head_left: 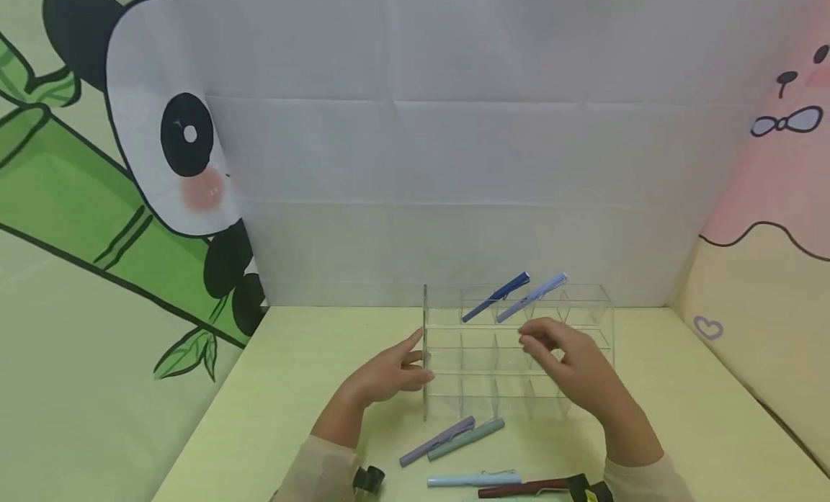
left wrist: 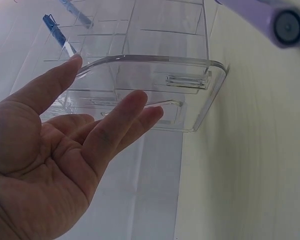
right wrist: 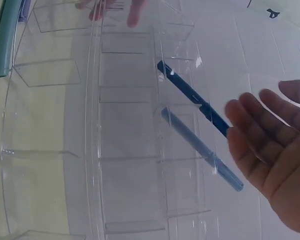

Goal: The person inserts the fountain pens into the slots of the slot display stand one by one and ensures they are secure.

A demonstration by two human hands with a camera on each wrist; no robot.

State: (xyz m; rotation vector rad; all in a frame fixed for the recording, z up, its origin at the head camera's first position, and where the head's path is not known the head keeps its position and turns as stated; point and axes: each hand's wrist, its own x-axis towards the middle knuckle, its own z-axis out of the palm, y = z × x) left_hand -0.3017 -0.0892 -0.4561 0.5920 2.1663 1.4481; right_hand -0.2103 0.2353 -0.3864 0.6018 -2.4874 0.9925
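A clear acrylic pen rack (head_left: pixel 519 374) with tiered, divided rows stands on the table. My left hand (head_left: pixel 389 372) is at its left side panel, fingers extended; in the left wrist view the fingers (left wrist: pixel 122 117) lie by that panel, though firm contact is hard to tell. Leaning in the top row are a dark blue pen (head_left: pixel 496 297) and a light blue pen (head_left: pixel 532 297). Just below and right of them, my right hand (head_left: pixel 577 369) hovers in front of the rack. Its fingers are loosely bent and hold nothing, as the right wrist view confirms.
In front of the rack lie a purple pen (head_left: pixel 431 444) and a green pen (head_left: pixel 467 438), side by side. Closer still are a pale blue pen (head_left: pixel 470 480) and a dark brown pen (head_left: pixel 525 487). A white cloth backdrop (head_left: pixel 415 163) hangs behind the table.
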